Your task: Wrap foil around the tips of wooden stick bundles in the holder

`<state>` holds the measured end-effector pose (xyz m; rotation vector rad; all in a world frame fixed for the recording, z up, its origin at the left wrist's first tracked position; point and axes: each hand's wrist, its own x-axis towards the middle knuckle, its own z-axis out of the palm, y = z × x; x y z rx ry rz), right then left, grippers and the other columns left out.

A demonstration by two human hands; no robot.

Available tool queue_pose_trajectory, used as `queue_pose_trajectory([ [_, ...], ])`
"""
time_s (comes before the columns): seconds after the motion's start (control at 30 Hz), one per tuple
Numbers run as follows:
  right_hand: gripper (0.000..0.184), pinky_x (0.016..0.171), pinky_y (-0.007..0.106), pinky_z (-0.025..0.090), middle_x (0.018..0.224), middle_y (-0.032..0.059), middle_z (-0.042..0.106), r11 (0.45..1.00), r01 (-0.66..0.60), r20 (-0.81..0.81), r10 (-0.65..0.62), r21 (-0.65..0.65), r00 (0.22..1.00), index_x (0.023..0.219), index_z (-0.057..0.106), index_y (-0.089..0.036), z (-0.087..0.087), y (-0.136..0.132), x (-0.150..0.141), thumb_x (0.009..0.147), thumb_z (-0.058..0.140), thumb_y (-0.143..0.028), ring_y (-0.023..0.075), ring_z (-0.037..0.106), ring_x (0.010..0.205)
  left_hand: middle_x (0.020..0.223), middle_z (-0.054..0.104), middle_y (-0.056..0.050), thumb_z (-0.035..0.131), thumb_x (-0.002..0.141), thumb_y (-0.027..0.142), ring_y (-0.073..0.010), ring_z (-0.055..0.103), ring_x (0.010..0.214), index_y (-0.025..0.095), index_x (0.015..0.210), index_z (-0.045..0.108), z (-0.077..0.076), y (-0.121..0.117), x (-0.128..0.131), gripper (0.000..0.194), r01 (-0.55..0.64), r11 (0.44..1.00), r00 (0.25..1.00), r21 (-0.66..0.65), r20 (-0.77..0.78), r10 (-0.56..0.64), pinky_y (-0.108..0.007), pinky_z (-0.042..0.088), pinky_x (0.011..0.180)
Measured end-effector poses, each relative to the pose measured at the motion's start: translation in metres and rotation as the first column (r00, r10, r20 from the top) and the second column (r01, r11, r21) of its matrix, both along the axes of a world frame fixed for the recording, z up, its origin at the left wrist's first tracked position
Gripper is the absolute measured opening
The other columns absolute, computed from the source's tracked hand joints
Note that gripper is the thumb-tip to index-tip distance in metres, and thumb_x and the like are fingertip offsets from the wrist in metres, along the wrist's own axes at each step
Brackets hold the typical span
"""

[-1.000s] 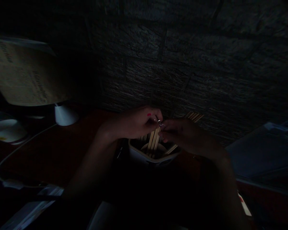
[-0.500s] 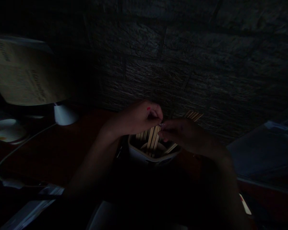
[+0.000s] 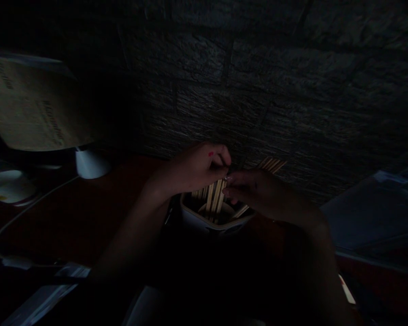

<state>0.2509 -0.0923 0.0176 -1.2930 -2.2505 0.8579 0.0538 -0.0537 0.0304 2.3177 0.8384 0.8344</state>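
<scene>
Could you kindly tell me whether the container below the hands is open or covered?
Open: no lid shows on the container, and wooden sticks rise from its mouth, some showing beyond the right hand.

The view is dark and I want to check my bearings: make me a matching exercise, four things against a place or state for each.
1. Left hand
2. Container
3. Lampshade
4. Cord

A. Runs from the lamp base
B. Bears a red mark
C. Lettered, at the picture's left edge
D. Has sticks in it

Pairs: 1-B, 2-D, 3-C, 4-A
</scene>
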Motion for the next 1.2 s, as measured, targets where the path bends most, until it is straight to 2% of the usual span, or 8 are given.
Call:
queue_pose_trajectory([
  [0.13, 0.015, 0.063, 0.028, 0.047, 0.083, 0.0019, 0.072, 1.000, -0.011, -0.005, 0.011, 0.002, 1.000, 0.091, 0.066, -0.021, -0.002, 0.000, 0.002, 0.092, 0.057, -0.033, 0.0179, 0.067, 0.076, 0.078, 0.072, 0.000, 0.057, 0.083, 0.015, -0.0140, 0.068, 0.071, 0.016, 0.096, 0.064, 0.001, -0.002, -0.001, 0.015, -0.002, 1.000, 1.000, -0.018, -0.009, 0.002, -0.022, 0.048, 0.061],
  [0.3, 0.016, 0.064, 0.029, 0.047, 0.082, 0.0025, 0.072, 1.000, 0.010, 0.009, -0.010, 0.011, 1.000, 0.085, 0.064, -0.021, -0.001, 0.000, 0.001, 0.092, 0.057, -0.033, 0.0184, 0.067, 0.076, 0.090, 0.074, -0.004, 0.057, 0.088, 0.019, -0.0158, 0.071, 0.082, 0.015, 0.105, 0.063, 0.003, -0.003, -0.004, 0.019, 0.020, 1.000, 1.000, -0.005, -0.012, -0.020, -0.024, 0.051, 0.069],
  [0.43, 0.014, 0.064, 0.028, 0.048, 0.084, 0.0030, 0.072, 1.000, 0.024, -0.027, -0.024, -0.020, 0.999, 0.092, 0.066, -0.020, 0.002, -0.001, -0.001, 0.091, 0.058, -0.032, 0.0184, 0.068, 0.078, 0.092, 0.075, -0.005, 0.062, 0.088, 0.030, -0.0177, 0.072, 0.084, 0.016, 0.116, 0.061, 0.005, -0.006, -0.018, 0.031, 0.008, 1.000, 0.997, 0.004, -0.079, -0.008, -0.025, 0.052, 0.071],
  [0.5, 0.014, 0.065, 0.027, 0.048, 0.084, 0.0026, 0.072, 1.000, 0.013, -0.050, -0.014, -0.021, 0.999, 0.096, 0.066, -0.020, 0.003, -0.002, -0.002, 0.091, 0.059, -0.031, 0.0176, 0.068, 0.078, 0.092, 0.076, -0.004, 0.064, 0.087, 0.028, -0.0177, 0.073, 0.085, 0.017, 0.119, 0.060, 0.005, -0.007, -0.026, 0.035, -0.017, 1.000, 0.997, -0.002, -0.072, 0.017, -0.025, 0.053, 0.071],
  [0.6, 0.014, 0.063, 0.026, 0.046, 0.084, 0.0021, 0.072, 0.999, 0.005, -0.073, -0.008, -0.039, 0.997, 0.099, 0.065, -0.020, 0.003, -0.001, -0.004, 0.090, 0.060, -0.031, 0.0165, 0.066, 0.074, 0.091, 0.076, -0.002, 0.065, 0.085, 0.023, -0.0168, 0.073, 0.082, 0.018, 0.117, 0.061, 0.004, -0.007, -0.033, 0.033, 0.008, 0.999, 0.998, -0.048, -0.065, -0.011, -0.022, 0.052, 0.068],
  [0.73, 0.014, 0.061, 0.024, 0.045, 0.083, 0.0017, 0.071, 0.999, -0.005, -0.103, 0.000, -0.046, 0.995, 0.099, 0.065, -0.020, 0.000, 0.000, -0.006, 0.089, 0.061, -0.030, 0.0158, 0.065, 0.073, 0.085, 0.076, 0.001, 0.064, 0.083, 0.022, -0.0153, 0.072, 0.075, 0.020, 0.110, 0.065, 0.003, -0.004, -0.029, 0.027, 0.067, 0.995, 0.992, -0.078, -0.099, -0.075, -0.020, 0.049, 0.062],
  [0.97, 0.014, 0.064, 0.026, 0.046, 0.085, 0.0014, 0.070, 0.998, -0.033, -0.106, 0.027, -0.048, 0.994, 0.090, 0.066, -0.020, 0.000, 0.002, -0.007, 0.092, 0.057, -0.031, 0.0158, 0.063, 0.074, 0.085, 0.076, -0.001, 0.061, 0.087, 0.023, -0.0146, 0.071, 0.073, 0.019, 0.106, 0.066, 0.003, -0.006, -0.020, 0.020, 0.075, 0.995, 0.989, -0.062, -0.125, -0.082, -0.020, 0.047, 0.061],
  [1.2, 0.014, 0.061, 0.025, 0.044, 0.080, 0.0012, 0.069, 0.997, -0.029, -0.116, 0.021, -0.067, 0.993, 0.088, 0.065, -0.019, 0.000, 0.002, -0.001, 0.091, 0.059, -0.032, 0.0152, 0.063, 0.071, 0.089, 0.075, -0.003, 0.059, 0.090, 0.025, -0.0150, 0.072, 0.078, 0.017, 0.111, 0.062, -0.001, -0.003, -0.018, 0.023, 0.087, 0.994, 0.990, -0.067, -0.105, -0.093, -0.020, 0.048, 0.062],
])
